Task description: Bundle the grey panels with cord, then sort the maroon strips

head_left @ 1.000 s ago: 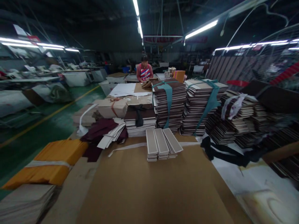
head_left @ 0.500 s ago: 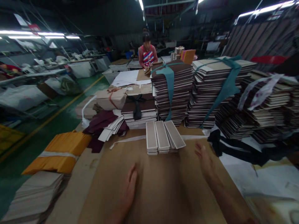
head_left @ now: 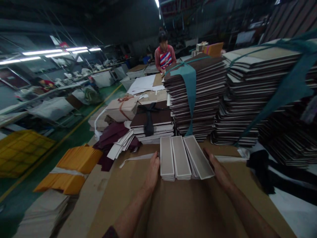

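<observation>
Three short stacks of narrow rectangular pieces, grey with pale borders, lie side by side on the brown board. The left stack point(head_left: 167, 158) and middle stack point(head_left: 181, 158) stand nearly parallel, while the right stack point(head_left: 198, 158) is skewed, its near end turned to the right. Beside the left stack's outer edge is my left hand point(head_left: 153, 170), fingers extended forward. My right hand point(head_left: 218, 168) is at the right stack's outer side, fingers stretched along it. Neither hand is wrapped round a stack; whether they touch the pieces is hard to tell.
Behind the stacks rise tall tied piles of dark panels point(head_left: 203, 96) and a lower bundle with a black tie point(head_left: 153, 124). An orange bundle point(head_left: 71, 165) lies left, black cloth point(head_left: 262, 165) right. A co-worker point(head_left: 165, 58) is across the table.
Both hands have moved forward from the bare board to the two outer sides of the stacks. The view has come closer and shifted, so the stacks look larger.
</observation>
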`<control>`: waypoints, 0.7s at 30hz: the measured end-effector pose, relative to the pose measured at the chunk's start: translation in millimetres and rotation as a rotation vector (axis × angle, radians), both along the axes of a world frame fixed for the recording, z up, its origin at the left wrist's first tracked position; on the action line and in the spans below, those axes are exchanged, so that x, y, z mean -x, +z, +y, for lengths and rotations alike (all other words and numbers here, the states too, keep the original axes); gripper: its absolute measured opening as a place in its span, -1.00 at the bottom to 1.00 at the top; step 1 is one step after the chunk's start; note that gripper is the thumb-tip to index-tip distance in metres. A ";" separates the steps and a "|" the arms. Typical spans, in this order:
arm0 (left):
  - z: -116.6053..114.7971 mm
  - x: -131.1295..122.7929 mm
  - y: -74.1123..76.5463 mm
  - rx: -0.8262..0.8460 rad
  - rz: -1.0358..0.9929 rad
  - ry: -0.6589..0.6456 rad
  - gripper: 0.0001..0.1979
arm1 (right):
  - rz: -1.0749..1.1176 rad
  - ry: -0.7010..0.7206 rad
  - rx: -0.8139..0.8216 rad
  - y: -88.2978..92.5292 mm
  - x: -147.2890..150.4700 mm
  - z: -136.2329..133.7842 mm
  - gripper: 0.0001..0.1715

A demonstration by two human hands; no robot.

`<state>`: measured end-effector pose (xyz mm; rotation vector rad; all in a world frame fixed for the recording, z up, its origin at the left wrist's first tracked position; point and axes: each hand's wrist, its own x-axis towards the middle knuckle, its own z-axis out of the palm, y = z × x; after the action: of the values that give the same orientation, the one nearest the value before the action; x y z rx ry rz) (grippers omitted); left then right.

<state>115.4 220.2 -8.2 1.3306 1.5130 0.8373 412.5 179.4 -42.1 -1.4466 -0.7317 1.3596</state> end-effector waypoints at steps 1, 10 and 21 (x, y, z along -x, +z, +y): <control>0.2 -1.9 -1.0 0.009 -0.008 -0.011 -0.18 | -0.038 0.017 0.000 1.9 2.3 -0.9 -0.01; -13.2 -14.1 -7.5 0.072 -0.182 -0.096 -0.17 | -0.207 0.018 0.067 12.4 18.8 1.1 0.05; 32.4 -2.1 -11.2 0.111 -0.208 -0.065 -0.20 | -0.211 0.047 0.104 11.3 -2.4 36.3 -0.06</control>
<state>117.4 252.6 -19.4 1.1676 1.3275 0.8127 414.9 215.7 -30.8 -1.6832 -0.8445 1.3092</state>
